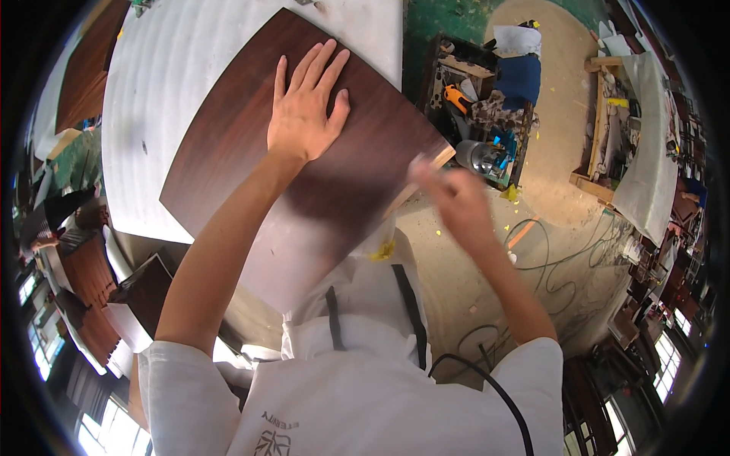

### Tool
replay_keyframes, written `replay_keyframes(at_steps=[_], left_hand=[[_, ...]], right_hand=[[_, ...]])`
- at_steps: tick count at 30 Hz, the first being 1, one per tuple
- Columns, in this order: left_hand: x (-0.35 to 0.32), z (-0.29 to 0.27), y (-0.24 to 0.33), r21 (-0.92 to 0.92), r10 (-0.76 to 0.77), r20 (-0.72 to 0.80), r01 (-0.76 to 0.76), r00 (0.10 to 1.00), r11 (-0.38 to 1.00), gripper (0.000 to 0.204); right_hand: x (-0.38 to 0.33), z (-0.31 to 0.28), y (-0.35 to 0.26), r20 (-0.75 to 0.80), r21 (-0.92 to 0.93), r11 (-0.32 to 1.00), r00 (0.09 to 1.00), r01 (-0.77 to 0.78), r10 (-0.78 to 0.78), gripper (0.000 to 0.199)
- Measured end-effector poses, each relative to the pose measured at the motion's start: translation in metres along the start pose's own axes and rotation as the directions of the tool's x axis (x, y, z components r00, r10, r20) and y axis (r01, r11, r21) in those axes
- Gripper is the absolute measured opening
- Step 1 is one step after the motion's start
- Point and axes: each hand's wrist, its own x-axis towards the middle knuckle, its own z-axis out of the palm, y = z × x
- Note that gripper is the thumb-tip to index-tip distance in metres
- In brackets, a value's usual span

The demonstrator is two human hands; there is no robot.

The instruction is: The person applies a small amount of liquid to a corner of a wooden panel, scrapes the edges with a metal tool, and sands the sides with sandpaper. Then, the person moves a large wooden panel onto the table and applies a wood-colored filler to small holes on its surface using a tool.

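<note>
A dark brown wood-veneer panel [243, 144] lies on a white padded worktable [163, 68]. My left hand [306, 106] rests flat on the panel's far part, fingers spread. My right hand [449, 194] is blurred at the panel's right edge, near its pale raw corner [441, 156]. The fingers look curled, and I cannot tell whether they hold anything. The panel's near part looks pale and dusty.
A wooden crate [475, 106] of tools and rags, with an orange tool, stands on the floor to the right. Cables [555, 258] snake over the dusty floor. A cluttered bench [631, 137] runs along the far right. Stacked dark panels [99, 289] sit lower left.
</note>
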Motion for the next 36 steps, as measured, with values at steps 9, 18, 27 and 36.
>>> replay_keyframes(at_steps=[9,18,27,36], left_hand=[[-0.002,-0.001,0.001,-0.001,-0.006,0.019,0.006,1.000,1.000,0.059],[0.000,-0.001,0.001,0.013,-0.011,0.029,0.011,1.000,1.000,0.060],[0.000,-0.001,0.000,0.028,-0.003,0.034,0.002,0.999,1.000,0.059],[0.001,0.002,0.001,0.018,-0.003,0.025,0.003,1.000,1.000,0.060]], right_hand=[[0.005,-0.034,0.014,-0.225,-0.174,0.973,0.968,-0.154,0.113,0.042],[-0.012,-0.072,-0.002,0.090,0.763,0.455,0.773,-0.459,0.628,0.025],[-0.035,-0.065,-0.012,0.243,0.821,0.240,0.697,-0.518,0.674,0.028],[-0.034,-0.028,-0.022,0.243,0.948,0.041,0.803,-0.315,0.543,0.036]])
